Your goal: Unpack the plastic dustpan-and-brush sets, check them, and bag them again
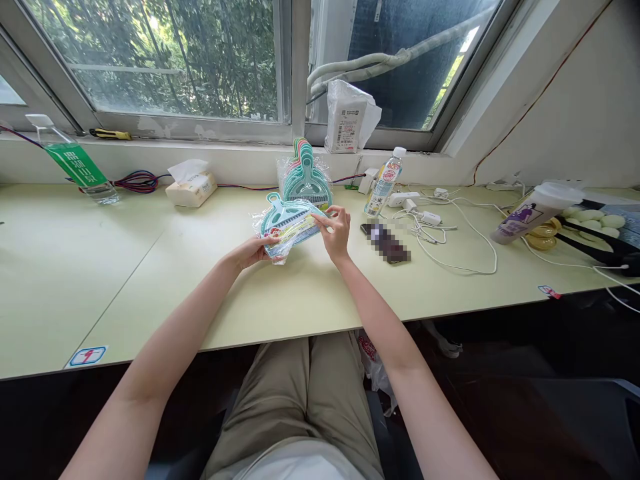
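Note:
A light teal mini dustpan with a dark-bristled brush (286,217), in clear plastic wrapping with a colourful label, is held tilted just above the table. My left hand (251,253) grips its lower left corner, fingers closed on the wrapped edge. At the right side, my right hand (336,233) pinches the upper right edge of the wrapping between thumb and fingers. Right behind stands a stack of similar dustpans (306,177) in teal, green and reddish colours, also in clear plastic, leaning toward the window wall.
A tissue pack (191,187) and a tilted water bottle (80,163) are on the left. To the right are a drink bottle (385,181), a partly pixelated phone (386,243), white cables (430,223) and a lidded cup (533,213). The table's front edge runs above my lap.

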Demonstrator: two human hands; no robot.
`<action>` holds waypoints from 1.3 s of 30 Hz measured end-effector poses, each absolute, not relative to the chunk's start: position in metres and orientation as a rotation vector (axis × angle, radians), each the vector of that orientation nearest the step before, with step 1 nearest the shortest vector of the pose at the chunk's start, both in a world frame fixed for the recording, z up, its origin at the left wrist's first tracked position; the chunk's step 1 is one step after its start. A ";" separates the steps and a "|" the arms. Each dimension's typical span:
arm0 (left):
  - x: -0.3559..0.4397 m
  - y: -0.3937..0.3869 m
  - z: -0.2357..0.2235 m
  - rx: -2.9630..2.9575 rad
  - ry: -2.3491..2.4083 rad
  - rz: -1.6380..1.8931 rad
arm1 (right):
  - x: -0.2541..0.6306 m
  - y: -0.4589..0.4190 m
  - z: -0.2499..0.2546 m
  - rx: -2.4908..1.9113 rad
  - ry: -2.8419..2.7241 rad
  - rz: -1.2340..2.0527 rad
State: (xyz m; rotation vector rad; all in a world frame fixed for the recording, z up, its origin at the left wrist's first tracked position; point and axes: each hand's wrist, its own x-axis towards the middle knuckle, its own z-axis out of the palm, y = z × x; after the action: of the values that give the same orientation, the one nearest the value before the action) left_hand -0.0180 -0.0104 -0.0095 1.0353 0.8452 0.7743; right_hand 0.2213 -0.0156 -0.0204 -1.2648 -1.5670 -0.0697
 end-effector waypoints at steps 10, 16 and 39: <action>-0.026 -0.014 -0.004 1.273 0.904 0.706 | 0.223 -0.001 -0.037 -1.191 -1.599 0.481; -0.021 -0.011 -0.012 1.321 0.935 0.755 | 0.230 0.010 -0.048 -1.147 -1.390 1.016; 0.055 0.067 -0.036 2.092 1.661 1.110 | 0.280 0.055 -0.062 -1.307 -1.087 0.447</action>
State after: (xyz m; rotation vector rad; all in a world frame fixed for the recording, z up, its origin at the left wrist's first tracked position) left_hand 0.0552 0.0666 -0.0364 2.0924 1.6610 1.1101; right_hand 0.2797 0.0553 -0.0619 -1.3068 -1.0874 0.4468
